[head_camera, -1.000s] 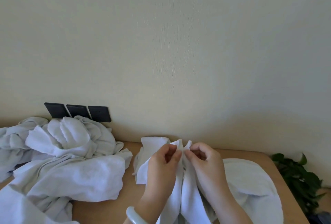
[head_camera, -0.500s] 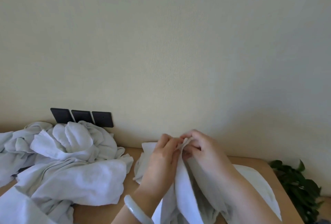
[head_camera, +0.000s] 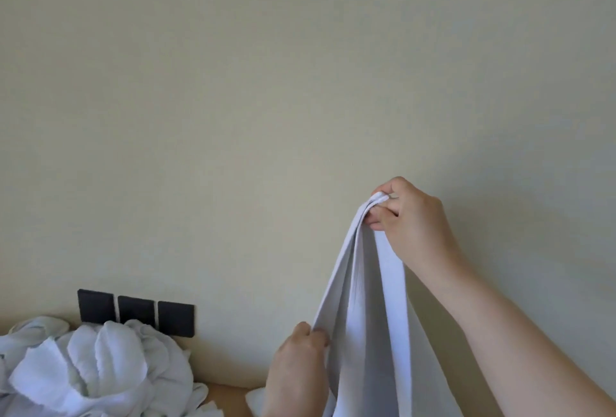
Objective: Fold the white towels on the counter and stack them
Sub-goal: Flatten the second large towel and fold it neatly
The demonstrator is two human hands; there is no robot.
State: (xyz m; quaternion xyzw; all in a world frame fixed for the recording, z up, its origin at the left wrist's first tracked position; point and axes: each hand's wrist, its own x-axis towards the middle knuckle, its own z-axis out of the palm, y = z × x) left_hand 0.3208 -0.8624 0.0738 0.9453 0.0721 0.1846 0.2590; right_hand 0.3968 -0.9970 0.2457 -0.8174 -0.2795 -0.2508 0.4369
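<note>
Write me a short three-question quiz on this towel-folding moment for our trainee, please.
1. True or false: the right hand pinches the top of the hanging towel, higher than the left hand.
2. Where is the pile of unfolded towels? A) at the left, on the counter; B) on the floor; C) in a basket.
3. Fill in: the wall behind the pile carries ___ black plates.
Key: 1 true; 2 A; 3 three.

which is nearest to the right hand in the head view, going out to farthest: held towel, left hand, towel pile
1. held towel, pinched at its top by the right hand
2. left hand, lower, gripping the towel's left edge
3. towel pile, far lower left
</note>
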